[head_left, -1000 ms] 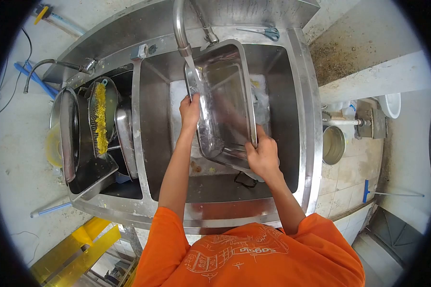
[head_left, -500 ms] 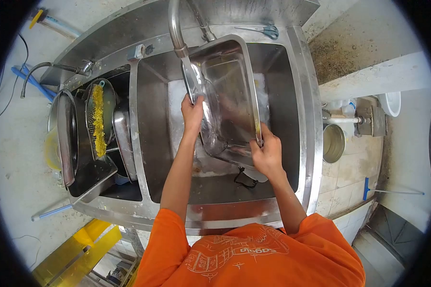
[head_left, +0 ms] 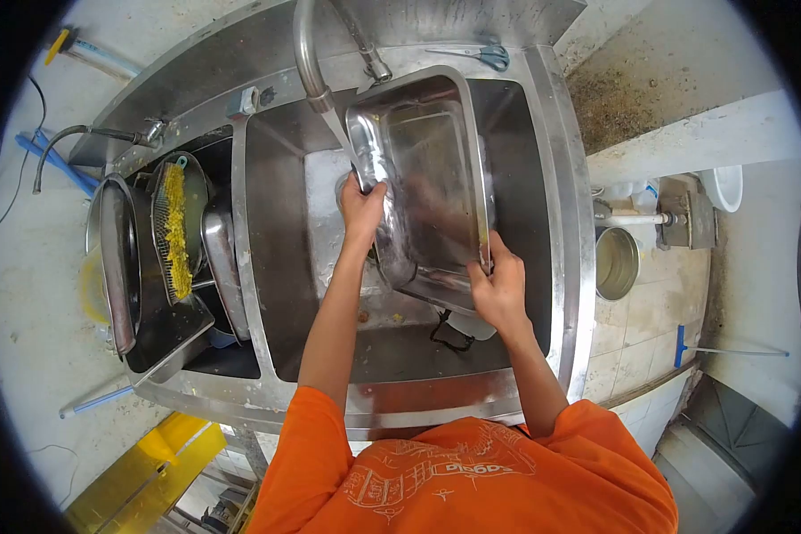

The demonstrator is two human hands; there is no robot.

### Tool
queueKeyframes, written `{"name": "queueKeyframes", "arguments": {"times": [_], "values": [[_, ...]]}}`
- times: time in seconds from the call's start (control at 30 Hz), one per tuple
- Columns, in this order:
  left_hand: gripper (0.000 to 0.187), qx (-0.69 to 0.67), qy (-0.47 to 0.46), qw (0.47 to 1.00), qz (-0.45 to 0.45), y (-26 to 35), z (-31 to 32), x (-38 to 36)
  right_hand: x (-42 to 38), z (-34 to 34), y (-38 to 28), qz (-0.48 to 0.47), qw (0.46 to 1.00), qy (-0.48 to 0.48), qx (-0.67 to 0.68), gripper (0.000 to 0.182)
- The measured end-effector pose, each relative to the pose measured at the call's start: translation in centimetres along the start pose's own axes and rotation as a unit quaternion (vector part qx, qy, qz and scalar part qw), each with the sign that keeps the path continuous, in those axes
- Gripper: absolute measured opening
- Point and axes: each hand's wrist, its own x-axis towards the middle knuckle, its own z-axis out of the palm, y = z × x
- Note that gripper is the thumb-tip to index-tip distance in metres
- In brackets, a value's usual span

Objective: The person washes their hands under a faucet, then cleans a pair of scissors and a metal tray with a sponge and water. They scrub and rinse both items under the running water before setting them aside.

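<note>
A deep rectangular steel pan (head_left: 429,178) is tilted over the large sink basin (head_left: 280,178), its wet inside facing up. My left hand (head_left: 362,214) grips the pan's left rim, thumb on the inside. Lower on the opposite rim, my right hand (head_left: 498,283) is closed around the edge. Water (head_left: 336,132) runs from the faucet (head_left: 309,67) and falls along the pan's left rim, close to my left hand. Below the pan, a pale item with a black cord (head_left: 454,335) lies in the basin, partly hidden.
Left, a smaller basin holds steel pans (head_left: 120,258) and a rack with a yellow scrubber (head_left: 177,231). A second faucet (head_left: 80,132) curves beside it. Scissors (head_left: 489,57) lie on the back ledge. A metal pot (head_left: 616,263) and a squeegee (head_left: 685,347) are at right.
The pan has shifted slightly right relative to the faucet. The water now falls at its left rim instead of against its inner left side. Both hands keep their hold.
</note>
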Motion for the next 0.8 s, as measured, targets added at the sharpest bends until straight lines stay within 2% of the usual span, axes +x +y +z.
{"name": "queueKeyframes", "arguments": {"times": [0.07, 0.13, 0.23, 0.27, 0.33, 0.4, 0.43, 0.5, 0.67, 0.8], "values": [[0.016, -0.016, 0.013, 0.999, -0.028, 0.4, 0.0, 0.2, 0.1, -0.1, 0.0, 0.014, 1.0, -0.009, 0.013, 0.043], [0.02, -0.04, 0.047, 0.995, -0.074, 0.9, 0.3, 0.4, -0.1, -0.1, 0.0, -0.013, 1.0, -0.006, -0.003, 0.043], [0.022, -0.021, 0.046, 0.998, -0.049, 0.7, 0.4, 0.2, -0.2, 0.4, 0.2, -0.043, 0.999, 0.014, -0.007, 0.043], [0.023, 0.03, 0.042, 0.999, -0.015, 0.1, 0.1, 0.4, -0.2, 0.4, 0.3, -0.043, 0.999, 0.014, -0.007, 0.043], [0.023, 0.04, 0.043, 0.998, -0.008, -1.0, 0.0, 0.6, -0.1, 0.4, 0.3, -0.004, 0.999, 0.017, 0.033, 0.032], [0.02, 0.024, 0.049, 0.998, 0.006, -0.6, 0.1, 0.4, -0.1, 0.2, 0.3, -0.007, 1.0, 0.005, 0.025, 0.037], [0.02, 0.024, 0.049, 0.999, 0.005, -0.5, 0.2, 0.3, -0.1, 0.1, 0.3, -0.009, 1.0, -0.006, 0.016, 0.043], [0.018, -0.013, 0.06, 0.998, -0.029, 0.5, 0.5, 0.0, -0.2, 0.1, 0.0, -0.014, 1.0, -0.003, 0.01, 0.043], [0.019, 0.017, 0.059, 0.998, 0.016, 0.2, 0.1, 0.1, 0.0, 0.2, 0.4, -0.026, 1.0, 0.005, 0.014, 0.044], [0.019, -0.001, 0.058, 0.998, -0.031, 0.6, 0.3, 0.1, -0.2, 0.1, -0.2, -0.008, 1.0, -0.01, 0.002, 0.044]]}}
